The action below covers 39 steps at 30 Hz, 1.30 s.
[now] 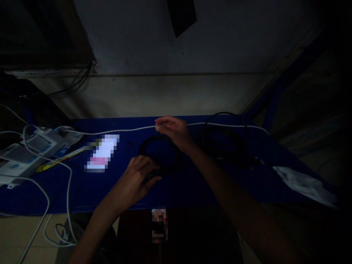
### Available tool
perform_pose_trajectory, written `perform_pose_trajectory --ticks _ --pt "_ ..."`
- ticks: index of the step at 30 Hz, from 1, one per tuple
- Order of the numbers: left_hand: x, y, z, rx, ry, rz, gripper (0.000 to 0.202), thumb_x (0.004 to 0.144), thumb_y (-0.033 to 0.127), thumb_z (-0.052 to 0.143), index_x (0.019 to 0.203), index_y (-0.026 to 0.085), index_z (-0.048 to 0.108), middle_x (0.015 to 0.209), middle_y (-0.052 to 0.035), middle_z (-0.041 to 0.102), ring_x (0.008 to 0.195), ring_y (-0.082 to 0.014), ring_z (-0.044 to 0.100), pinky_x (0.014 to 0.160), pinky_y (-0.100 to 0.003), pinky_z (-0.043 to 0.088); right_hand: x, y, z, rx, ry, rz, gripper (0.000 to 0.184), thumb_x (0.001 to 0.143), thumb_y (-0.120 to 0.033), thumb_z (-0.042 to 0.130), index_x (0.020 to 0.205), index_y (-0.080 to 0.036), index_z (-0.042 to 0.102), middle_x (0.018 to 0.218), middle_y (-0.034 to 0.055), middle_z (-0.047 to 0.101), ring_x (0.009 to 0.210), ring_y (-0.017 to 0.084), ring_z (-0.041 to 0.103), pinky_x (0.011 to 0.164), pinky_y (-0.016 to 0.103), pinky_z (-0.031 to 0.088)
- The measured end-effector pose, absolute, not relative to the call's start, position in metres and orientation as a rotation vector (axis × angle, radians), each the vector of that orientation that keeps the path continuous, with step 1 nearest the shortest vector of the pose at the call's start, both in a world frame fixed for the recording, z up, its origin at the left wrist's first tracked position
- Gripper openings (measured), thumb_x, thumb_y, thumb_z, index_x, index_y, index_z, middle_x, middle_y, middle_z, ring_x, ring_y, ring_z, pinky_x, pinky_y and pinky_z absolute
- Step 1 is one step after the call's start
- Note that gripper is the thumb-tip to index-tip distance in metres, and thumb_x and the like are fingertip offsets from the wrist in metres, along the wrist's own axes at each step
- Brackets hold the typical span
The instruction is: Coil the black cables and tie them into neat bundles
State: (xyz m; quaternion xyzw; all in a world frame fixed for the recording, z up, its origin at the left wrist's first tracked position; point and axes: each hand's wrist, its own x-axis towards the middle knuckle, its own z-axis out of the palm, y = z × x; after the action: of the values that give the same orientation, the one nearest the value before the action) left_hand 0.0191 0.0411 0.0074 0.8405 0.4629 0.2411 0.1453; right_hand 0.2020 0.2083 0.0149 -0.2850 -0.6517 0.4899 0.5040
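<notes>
A coil of black cable [167, 169] lies on the blue table in the middle of the view. At its left side, my left hand [140, 174] has its fingers curled over the cable. Above the far side of the coil is my right hand [174, 130], thumb and fingers drawn together in a pinch. Whatever sits between those fingertips is too small and dark to make out. Behind the right hand a white cord [118, 131] runs across the table. It is too dark to see where the coil's ends lie.
A second black cable coil [225, 137] lies to the right, near a crumpled clear plastic bag [305, 185]. On the left are a white power strip [30, 152], a yellow pen-like item [52, 165] and a bright blurred-out rectangle [103, 154]. White cords hang over the front edge.
</notes>
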Motion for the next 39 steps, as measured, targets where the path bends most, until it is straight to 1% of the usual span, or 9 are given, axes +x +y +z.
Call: perform_pose_trajectory --ticks 8,11,14,17,21,23,28,32,39 --pt "0.032 0.049 0.001 2.476 1.321 0.747 0.016 0.107 0.018 0.055 0.118 0.018 0.066 0.110 -0.0074 0.069 0.105 -0.0248 0.060 0.100 -0.046 0.045 0.200 0.191 0.028 -0.645 -1.685 1.227 0.031 0.080 -0.039 0.086 0.104 -0.020 0.078 0.103 0.0058 0.079 0.087 0.017 0.071 0.081 0.033 0.061" --pt "0.033 0.048 -0.001 2.464 1.334 0.757 0.014 0.106 0.019 0.056 0.117 0.019 0.066 0.110 -0.0075 0.069 0.105 -0.0249 0.060 0.100 -0.046 0.046 0.196 0.184 0.031 -0.588 -1.750 1.231 0.027 0.082 -0.035 0.086 0.104 -0.020 0.078 0.103 0.0054 0.079 0.082 0.015 0.071 0.076 0.030 0.060" --pt "0.033 0.048 -0.002 2.433 1.364 0.751 0.012 0.106 0.026 0.061 0.115 0.020 0.066 0.111 -0.0075 0.068 0.107 -0.0263 0.059 0.098 -0.046 0.046 0.192 0.176 0.032 -0.543 -1.844 1.218 0.023 0.085 -0.030 0.084 0.105 -0.019 0.078 0.105 0.0053 0.078 0.079 0.014 0.070 0.075 0.029 0.059" --pt "0.033 0.047 -0.003 2.415 1.391 0.727 0.014 0.107 0.029 0.059 0.116 0.021 0.066 0.116 -0.0080 0.068 0.111 -0.0275 0.059 0.097 -0.046 0.047 0.195 0.160 0.032 -0.545 -1.961 1.152 0.020 0.087 -0.026 0.081 0.106 -0.021 0.078 0.108 0.0051 0.079 0.084 0.015 0.071 0.081 0.031 0.060" --pt "0.032 0.046 -0.003 2.459 1.387 0.699 0.021 0.108 0.026 0.054 0.127 0.018 0.062 0.127 -0.0121 0.065 0.118 -0.0294 0.056 0.102 -0.049 0.046 0.213 0.125 0.034 -0.654 -2.042 0.967 0.018 0.091 -0.023 0.078 0.109 -0.023 0.079 0.113 0.0068 0.079 0.093 0.018 0.074 0.086 0.033 0.062" --pt "0.032 0.046 -0.002 2.482 1.371 0.690 0.018 0.109 0.023 0.052 0.123 0.017 0.061 0.121 -0.0121 0.066 0.113 -0.0285 0.056 0.100 -0.048 0.046 0.225 0.105 0.033 -0.751 -2.035 0.860 0.016 0.091 -0.022 0.079 0.107 -0.023 0.079 0.109 0.0063 0.079 0.095 0.020 0.076 0.087 0.033 0.063" --pt "0.031 0.046 0.000 2.496 1.320 0.711 0.012 0.110 0.020 0.047 0.111 0.017 0.059 0.105 -0.0077 0.066 0.102 -0.0248 0.058 0.098 -0.046 0.044 0.247 0.071 0.021 -0.948 -2.043 0.598 0.027 0.091 -0.021 0.079 0.116 -0.032 0.078 0.111 0.0036 0.079 0.091 0.020 0.078 0.084 0.034 0.066" --pt "0.030 0.044 0.001 2.450 1.293 0.755 0.010 0.111 0.021 0.048 0.112 0.019 0.057 0.103 -0.0063 0.066 0.101 -0.0236 0.060 0.101 -0.046 0.044 0.247 0.061 0.007 -0.949 -2.021 0.521 0.031 0.094 -0.020 0.074 0.121 -0.036 0.077 0.113 0.0042 0.079 0.096 0.022 0.078 0.084 0.036 0.068" --pt "0.029 0.042 0.004 2.433 1.255 0.748 0.017 0.111 0.019 0.046 0.120 0.020 0.060 0.109 -0.0065 0.069 0.103 -0.0222 0.062 0.103 -0.044 0.044 0.244 0.063 -0.006 -0.929 -2.018 0.564 0.028 0.097 -0.018 0.071 0.121 -0.032 0.075 0.122 0.0042 0.077 0.109 0.023 0.076 0.094 0.038 0.067"
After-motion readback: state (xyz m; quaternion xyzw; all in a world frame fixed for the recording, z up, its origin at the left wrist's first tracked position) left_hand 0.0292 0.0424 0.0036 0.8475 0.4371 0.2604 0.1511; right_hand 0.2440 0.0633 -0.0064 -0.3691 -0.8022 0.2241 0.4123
